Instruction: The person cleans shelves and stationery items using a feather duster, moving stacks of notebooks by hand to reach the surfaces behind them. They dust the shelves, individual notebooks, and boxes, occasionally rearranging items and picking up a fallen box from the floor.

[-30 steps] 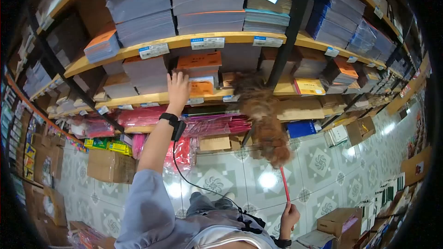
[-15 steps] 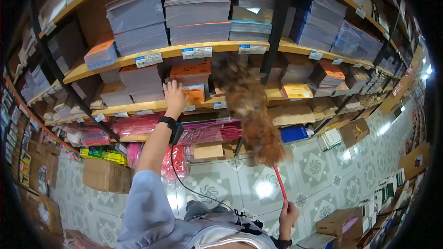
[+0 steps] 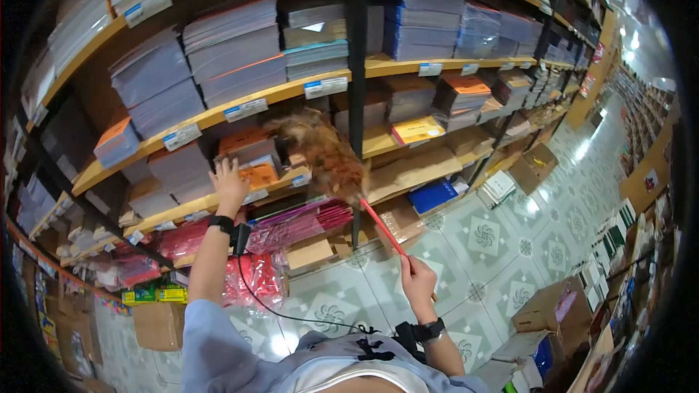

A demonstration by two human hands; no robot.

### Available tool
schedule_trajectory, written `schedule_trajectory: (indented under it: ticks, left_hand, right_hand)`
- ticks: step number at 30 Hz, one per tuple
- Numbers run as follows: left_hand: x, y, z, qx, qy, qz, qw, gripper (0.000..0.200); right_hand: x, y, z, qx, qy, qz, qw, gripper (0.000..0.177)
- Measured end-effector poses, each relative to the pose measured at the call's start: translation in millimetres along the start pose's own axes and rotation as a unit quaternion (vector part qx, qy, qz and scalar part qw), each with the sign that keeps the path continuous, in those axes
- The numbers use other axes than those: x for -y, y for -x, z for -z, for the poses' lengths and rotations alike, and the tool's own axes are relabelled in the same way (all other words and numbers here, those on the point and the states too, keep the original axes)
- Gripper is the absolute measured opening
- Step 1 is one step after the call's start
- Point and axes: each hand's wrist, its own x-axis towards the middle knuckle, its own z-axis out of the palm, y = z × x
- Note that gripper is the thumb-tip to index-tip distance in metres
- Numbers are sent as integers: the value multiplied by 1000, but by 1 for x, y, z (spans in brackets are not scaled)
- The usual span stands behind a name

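My right hand [image 3: 418, 282] is wrapped round the red handle of a feather duster [image 3: 331, 156]. The brown feathers reach into the middle shelf, beside an orange-covered stack of booklets [image 3: 247, 147], and overlap the shelf edge in this view. My left hand [image 3: 230, 185] lies with fingers spread at the front of that same shelf. Its fingertips are right at the stack, just left of a small orange booklet pile [image 3: 259, 173]. To its left stands a taller pale stack [image 3: 180, 172].
Wrapped paper stacks [image 3: 240, 58] fill the shelf above, with price labels along its edge. A black upright post [image 3: 356, 51] divides the shelves. Pink plastic packs [image 3: 306, 224] lie below. Cardboard boxes [image 3: 159, 325] stand on the tiled floor [image 3: 484, 236]. A black cable crosses before my body.
The view has swung to the right. The duster has drawn closer to my left hand, and its handle now slants up to the left. My left hand stays at the same stack.
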Motion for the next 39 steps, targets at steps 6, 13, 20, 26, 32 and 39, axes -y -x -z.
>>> schedule_trajectory:
  ticks: [6,13,20,26,32,39]
  left_hand:
    - [-40,38,-21,-95,70,-41,992,72]
    - [-146,63,-55,1,176,-161,971,62]
    - [-278,32,-67,-21,239,-280,930,57]
    - [-362,0,-73,-23,158,-349,923,57]
    - [-390,-30,-95,-105,176,-332,921,58]
    - [-395,-34,-99,-87,183,-343,917,61]
  right_hand:
    - [-83,56,89,25,-16,-87,996,16]
    - [-140,93,168,-13,41,-241,969,19]
    - [-145,42,151,-110,142,-217,959,22]
    - [-150,-12,153,-100,165,-204,960,21]
    - [-187,-43,189,-110,227,-192,948,21]
    - [-210,-66,196,-55,194,-162,966,19]
